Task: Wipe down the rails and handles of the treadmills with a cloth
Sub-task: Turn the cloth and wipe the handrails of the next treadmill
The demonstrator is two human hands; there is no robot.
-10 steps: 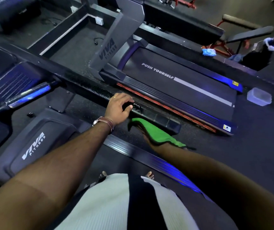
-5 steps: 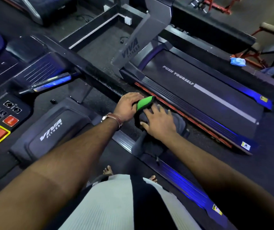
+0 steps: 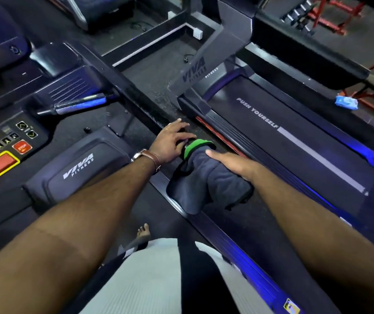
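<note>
A black side rail (image 3: 122,87) of the treadmill runs from upper left down to the middle of the view. Its near end is wrapped in a cloth (image 3: 206,182), dark grey outside with a green fold at the top. My right hand (image 3: 231,163) lies flat on top of the cloth, pressing it onto the rail end. My left hand (image 3: 172,141), with a brown watch strap on the wrist, grips the rail just above the cloth's green edge.
The console (image 3: 2,152) with a red stop button sits at left. A second treadmill (image 3: 294,141) marked "PUSH YOURSELF" lies to the right. A blue packet (image 3: 346,102) rests on its far rail. Red weight equipment (image 3: 330,17) stands at the top right.
The cloth has gone from hanging green below the rail end to being draped over it, grey side out. My right hand moved on top of it; the left hand stays on the rail.
</note>
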